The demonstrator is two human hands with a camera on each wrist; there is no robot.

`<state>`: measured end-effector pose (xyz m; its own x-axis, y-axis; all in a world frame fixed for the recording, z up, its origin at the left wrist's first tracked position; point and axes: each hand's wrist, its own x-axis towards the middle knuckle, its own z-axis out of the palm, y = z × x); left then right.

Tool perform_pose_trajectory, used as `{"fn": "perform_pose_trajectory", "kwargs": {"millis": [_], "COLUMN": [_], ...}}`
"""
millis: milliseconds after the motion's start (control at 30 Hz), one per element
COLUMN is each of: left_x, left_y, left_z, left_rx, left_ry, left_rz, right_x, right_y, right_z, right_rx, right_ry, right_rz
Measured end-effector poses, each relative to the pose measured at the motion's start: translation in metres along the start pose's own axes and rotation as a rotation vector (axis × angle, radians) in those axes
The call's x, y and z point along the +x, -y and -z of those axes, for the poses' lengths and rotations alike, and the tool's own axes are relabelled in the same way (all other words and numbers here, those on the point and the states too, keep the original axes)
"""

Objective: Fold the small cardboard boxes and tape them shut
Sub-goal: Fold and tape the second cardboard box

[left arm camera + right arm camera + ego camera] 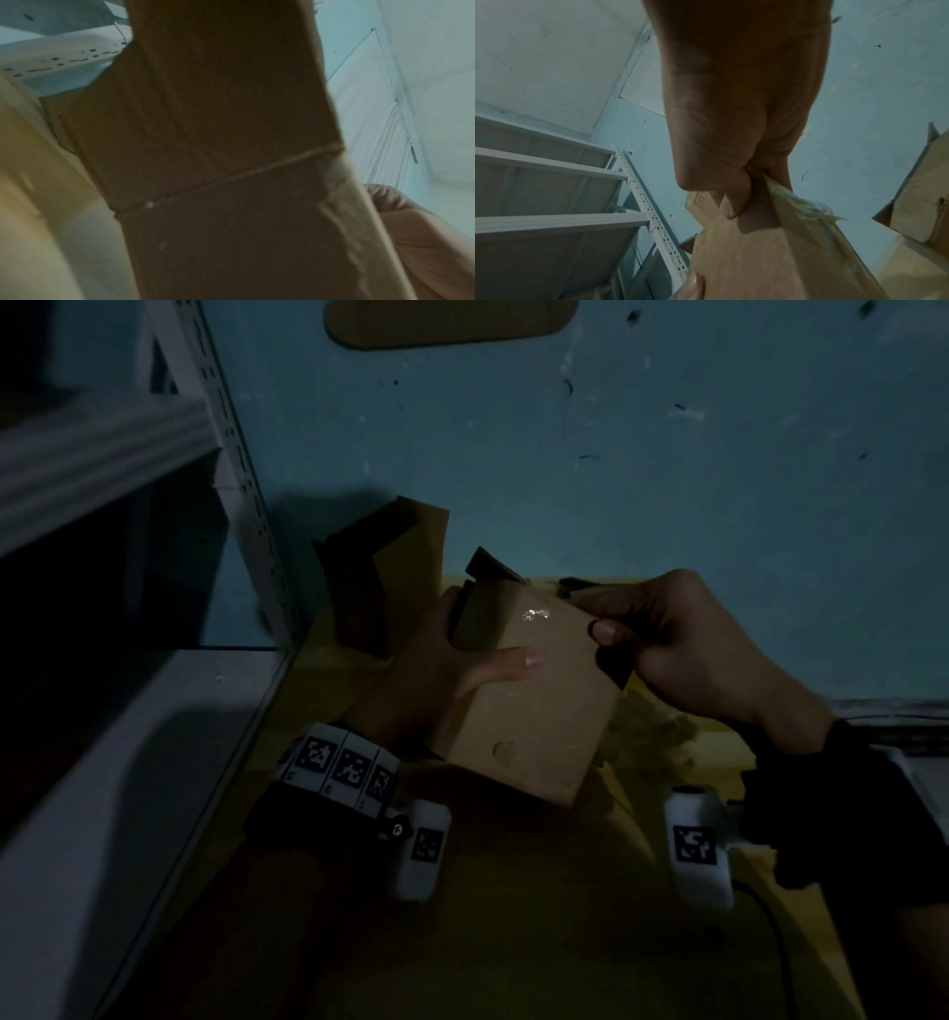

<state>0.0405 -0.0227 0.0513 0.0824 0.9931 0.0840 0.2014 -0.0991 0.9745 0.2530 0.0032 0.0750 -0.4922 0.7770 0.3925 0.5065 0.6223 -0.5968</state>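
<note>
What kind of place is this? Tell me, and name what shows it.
Probably a storeroom or small packing corner, dimly lit. A slotted metal shelving rack stands against a scuffed blue wall, and more cardboard boxes sit behind the box being held.

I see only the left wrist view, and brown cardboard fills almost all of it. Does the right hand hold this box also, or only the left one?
Observer: Both. In the head view the right hand pinches the far right corner of the box.
Operator: Is there tape on it already?
Observer: Yes, the right wrist view shows wrinkled clear tape along the edge under that hand.
Operator: Is any other box nearby?
Observer: One open box stands behind the left hand, flaps up.
</note>
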Motion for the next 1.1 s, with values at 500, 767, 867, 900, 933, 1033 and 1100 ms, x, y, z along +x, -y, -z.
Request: {"fn": "perform_pose_trajectory", "kwargs": {"millis": [500, 767, 867, 900, 933, 1033, 1100], "left_x": [0.004, 0.005, 0.007, 0.007, 0.008, 0.008, 0.008], "left_y": [0.010, 0.011, 0.010, 0.009, 0.009, 0.009, 0.009], "left_z": [0.010, 0.009, 0.008, 0.008, 0.008, 0.008, 0.008], "left_rx": [-0.088, -0.066, -0.067, -0.075, -0.073, -0.050, -0.046], "left_ry": [0.037, 0.022, 0.022, 0.031, 0.040, 0.045, 0.049], "left_rz": [0.069, 0.046, 0.042, 0.035, 0.029, 0.025, 0.022], "right_x": [-0.007, -0.001, -0.002, -0.002, -0.002, -0.004, -0.006], "right_y": [0.002, -0.006, -0.009, -0.009, -0.008, -0.004, -0.002], "right_z": [0.004, -0.003, 0.000, 0.001, 0.002, 0.004, 0.006], "right_rx": [0.256, 0.222, 0.126, 0.105, 0.101, 0.105, 0.107], "right_ry": [0.083, 0.022, 0.047, 0.052, 0.057, 0.064, 0.060], "right_rz": [-0.075, -0.062, -0.028, -0.025, -0.023, 0.001, 0.019]}}
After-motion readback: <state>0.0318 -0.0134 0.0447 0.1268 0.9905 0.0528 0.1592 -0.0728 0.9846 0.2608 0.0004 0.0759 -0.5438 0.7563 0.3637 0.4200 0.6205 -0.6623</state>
